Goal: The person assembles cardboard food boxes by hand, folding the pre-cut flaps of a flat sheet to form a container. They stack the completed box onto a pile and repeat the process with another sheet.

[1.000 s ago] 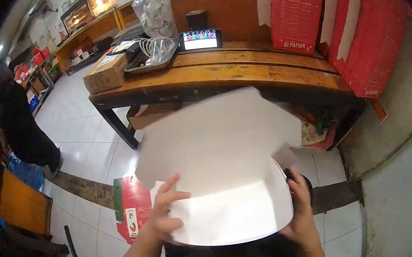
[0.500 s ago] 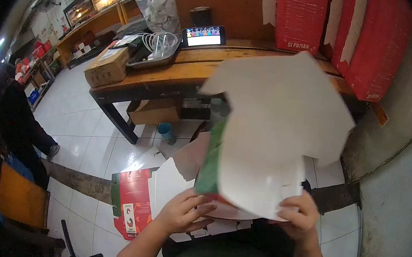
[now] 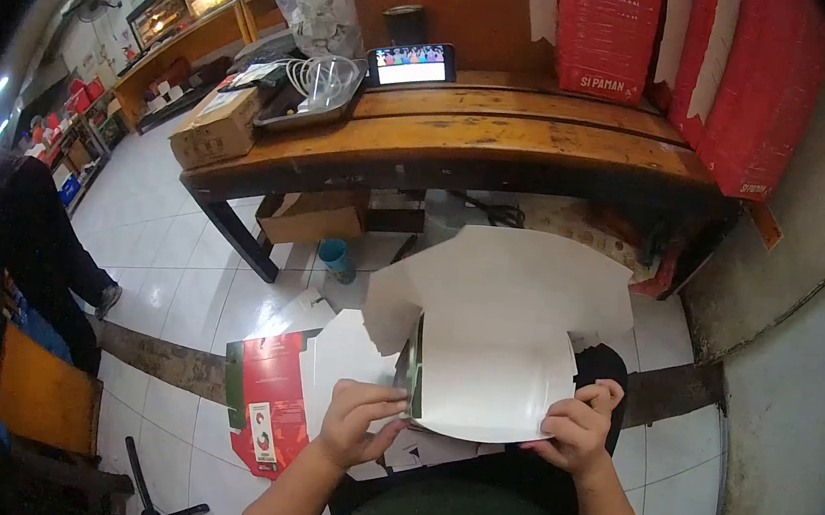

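A partly folded cardboard box [image 3: 491, 366] rests over my lap, its white inside facing up and its large lid flap [image 3: 521, 274] spread away from me. Green print shows on its left side wall. My left hand [image 3: 363, 421] pinches the near left corner of the box. At the near right corner, my right hand [image 3: 578, 428] grips the edge between thumb and fingers. Left of the box, a flat red and green printed carton [image 3: 275, 394] lies beside white cardboard [image 3: 346, 361] on the floor.
A wooden bench [image 3: 505, 142] stands ahead, bearing a phone [image 3: 413, 65], a metal tray [image 3: 313, 106], a small carton [image 3: 215, 131] and tall red boxes [image 3: 607, 37]. A blue cup [image 3: 336, 260] stands on the floor. A person in dark clothes [image 3: 48, 229] is at the left.
The box has come down and turned flatter, its lid flap dropping from in front of the bench. Both hands remain at its near corners.
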Demonstrator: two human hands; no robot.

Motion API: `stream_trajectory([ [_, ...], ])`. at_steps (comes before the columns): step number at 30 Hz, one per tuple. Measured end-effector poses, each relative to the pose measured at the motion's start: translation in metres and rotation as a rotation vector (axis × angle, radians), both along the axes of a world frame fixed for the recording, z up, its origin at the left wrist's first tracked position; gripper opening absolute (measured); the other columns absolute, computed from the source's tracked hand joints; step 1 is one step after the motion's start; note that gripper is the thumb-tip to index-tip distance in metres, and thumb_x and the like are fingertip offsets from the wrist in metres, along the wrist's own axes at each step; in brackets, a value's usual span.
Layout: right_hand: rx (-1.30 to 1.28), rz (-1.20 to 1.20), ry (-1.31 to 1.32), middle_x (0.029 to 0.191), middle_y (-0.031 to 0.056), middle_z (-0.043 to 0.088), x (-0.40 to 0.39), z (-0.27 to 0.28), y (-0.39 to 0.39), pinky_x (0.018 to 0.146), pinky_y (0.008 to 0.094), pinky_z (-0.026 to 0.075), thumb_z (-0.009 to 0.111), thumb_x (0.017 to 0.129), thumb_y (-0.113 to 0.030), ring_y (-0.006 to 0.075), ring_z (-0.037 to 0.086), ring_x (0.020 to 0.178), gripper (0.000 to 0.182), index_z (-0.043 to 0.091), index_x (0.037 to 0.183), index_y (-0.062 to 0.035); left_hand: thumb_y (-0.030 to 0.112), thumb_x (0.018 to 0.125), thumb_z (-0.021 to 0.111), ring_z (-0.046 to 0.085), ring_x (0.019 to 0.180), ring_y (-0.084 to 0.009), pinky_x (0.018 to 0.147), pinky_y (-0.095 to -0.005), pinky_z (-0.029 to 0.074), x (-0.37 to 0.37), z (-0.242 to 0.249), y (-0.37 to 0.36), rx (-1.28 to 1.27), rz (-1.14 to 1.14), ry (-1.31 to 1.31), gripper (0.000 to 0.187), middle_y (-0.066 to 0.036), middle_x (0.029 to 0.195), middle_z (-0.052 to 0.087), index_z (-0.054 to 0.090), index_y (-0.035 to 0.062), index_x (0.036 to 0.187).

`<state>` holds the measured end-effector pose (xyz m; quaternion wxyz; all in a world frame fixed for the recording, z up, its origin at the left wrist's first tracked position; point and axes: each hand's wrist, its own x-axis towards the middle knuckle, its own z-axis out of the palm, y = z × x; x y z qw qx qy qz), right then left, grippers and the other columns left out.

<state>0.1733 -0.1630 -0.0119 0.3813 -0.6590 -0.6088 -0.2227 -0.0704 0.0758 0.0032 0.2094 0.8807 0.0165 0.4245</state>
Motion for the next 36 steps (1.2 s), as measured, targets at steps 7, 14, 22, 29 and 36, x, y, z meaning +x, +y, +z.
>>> stream_trajectory([
  [7,0.225,0.142,0.698,0.152,0.0269,0.034,0.008,-0.026,0.041,0.119,0.0548,0.022,0.033,0.093,-0.079,0.0418,0.032,0.143,0.084,0.059,0.128,-0.0068,0.008,0.075,0.082,0.068,0.092,-0.0143,0.075,-0.0298,0.042,0.000,0.036,0.004,0.077,-0.111,0.313,0.022,0.001,0.107,0.074,0.069,0.0121,0.092],
  [14,0.324,0.211,0.784,0.152,0.0268,0.035,-0.008,-0.043,0.047,0.118,0.0562,0.021,0.031,0.093,-0.077,0.0417,0.031,0.144,0.083,0.058,0.128,-0.0071,-0.002,0.077,0.060,0.057,0.116,-0.0317,0.096,-0.0368,0.045,0.016,0.035,0.012,-0.349,-0.171,0.297,0.027,-0.015,0.117,0.063,0.067,0.0038,0.103],
  [22,0.320,0.137,0.811,0.145,0.0264,0.041,-0.011,-0.050,0.035,0.114,0.0539,0.027,0.040,0.093,-0.056,0.0400,0.038,0.137,0.063,0.057,0.124,-0.0037,-0.011,0.077,0.069,0.064,0.104,-0.0243,0.089,-0.0340,0.052,0.063,0.025,0.017,-0.479,0.018,0.315,0.053,-0.014,0.120,0.061,0.057,0.0001,0.127],
  [29,0.412,0.177,0.867,0.145,0.0267,0.042,-0.013,-0.062,0.037,0.113,0.0532,0.029,0.040,0.091,-0.049,0.0393,0.039,0.136,0.056,0.057,0.120,-0.0047,0.000,0.085,0.067,0.069,0.096,-0.0261,0.085,-0.0345,0.053,0.076,0.007,0.007,-0.581,0.198,0.169,0.015,-0.014,0.107,0.065,0.069,-0.0022,0.099],
  [36,0.219,0.075,0.856,0.144,0.0292,0.043,-0.013,-0.058,0.028,0.114,0.0533,0.026,0.036,0.094,-0.054,0.0421,0.038,0.137,0.059,0.057,0.119,-0.0047,0.012,0.093,0.065,0.062,0.095,-0.0186,0.087,-0.0330,0.050,0.082,-0.007,0.004,-0.880,0.090,0.084,0.020,-0.012,0.107,0.061,0.060,-0.0026,0.105],
])
